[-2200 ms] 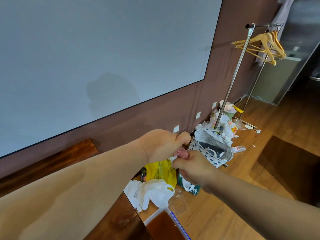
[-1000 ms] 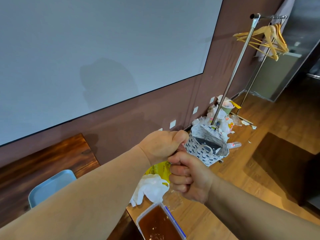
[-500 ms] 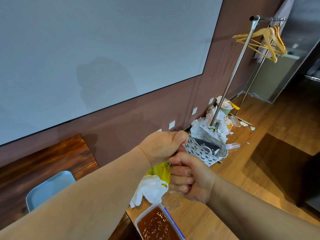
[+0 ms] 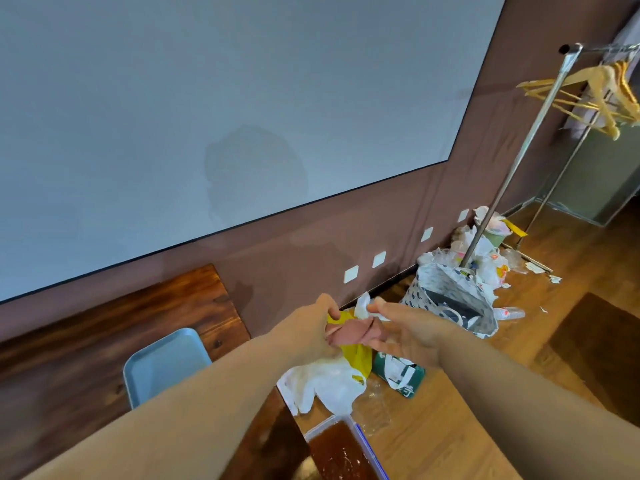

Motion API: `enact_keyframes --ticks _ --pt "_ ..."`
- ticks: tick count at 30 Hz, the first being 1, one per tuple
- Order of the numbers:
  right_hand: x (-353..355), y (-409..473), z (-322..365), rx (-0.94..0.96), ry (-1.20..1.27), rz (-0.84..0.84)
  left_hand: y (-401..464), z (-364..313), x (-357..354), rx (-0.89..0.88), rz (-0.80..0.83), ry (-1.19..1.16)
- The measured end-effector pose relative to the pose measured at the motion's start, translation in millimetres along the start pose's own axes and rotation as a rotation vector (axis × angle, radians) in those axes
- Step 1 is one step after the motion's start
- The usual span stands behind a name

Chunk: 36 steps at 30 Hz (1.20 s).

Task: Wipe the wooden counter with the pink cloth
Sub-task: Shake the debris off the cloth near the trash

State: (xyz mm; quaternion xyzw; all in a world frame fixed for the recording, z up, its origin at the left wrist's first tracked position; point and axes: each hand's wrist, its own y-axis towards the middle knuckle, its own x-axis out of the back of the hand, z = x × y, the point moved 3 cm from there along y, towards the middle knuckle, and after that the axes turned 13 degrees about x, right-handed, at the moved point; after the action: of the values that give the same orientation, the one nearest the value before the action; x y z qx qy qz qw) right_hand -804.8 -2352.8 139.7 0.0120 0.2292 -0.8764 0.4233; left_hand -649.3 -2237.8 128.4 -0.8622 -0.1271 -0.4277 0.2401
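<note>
The pink cloth [image 4: 356, 332] hangs bunched in the air between my two hands, beyond the right end of the dark wooden counter [image 4: 86, 348]. My left hand [image 4: 310, 329] pinches its left end with curled fingers. My right hand [image 4: 408, 332] is spread, thumb up and fingers fairly straight, with the cloth's right end lying against its fingers. Both forearms reach in from the bottom and hide part of the counter.
A light blue tray [image 4: 162, 358] lies on the counter. A clear tub of brown liquid [image 4: 341, 452] sits at its near right corner. White, yellow and green bags [image 4: 332, 382], a patterned bag [image 4: 450, 296], rubbish and a clothes rack [image 4: 512, 174] stand on the floor.
My hands, clenched together round the cloth, have drawn apart. The right hand has uncurled and the cloth now shows between them. The view has swung left, showing more counter and tray.
</note>
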Motion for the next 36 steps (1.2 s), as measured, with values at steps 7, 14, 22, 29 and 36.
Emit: enact_keyframes --ticks 7,14,22,29,36 --pt "-87.4 34.0 3.1 0.134 -0.047 0.177 -59.3 77.6 48.7 0.253 0.072 -0.339" --pt "-203.3 43.1 16.4 0.437 -0.338 0.299 -116.7 125.1 83.1 0.276 -0.057 -0.854" --pt "-271.2 40.7 11.5 0.804 -0.849 0.422 -154.5 177.9 116.3 0.321 -0.477 -0.747" --pt "-289.5 39.0 4.6 0.346 -0.737 0.748 -177.3 202.0 158.7 0.502 0.068 -1.449" --pt "-302.7 45.1 -15.8 0.27 -0.313 0.64 -169.9 213.1 116.4 0.648 -0.005 -1.672"
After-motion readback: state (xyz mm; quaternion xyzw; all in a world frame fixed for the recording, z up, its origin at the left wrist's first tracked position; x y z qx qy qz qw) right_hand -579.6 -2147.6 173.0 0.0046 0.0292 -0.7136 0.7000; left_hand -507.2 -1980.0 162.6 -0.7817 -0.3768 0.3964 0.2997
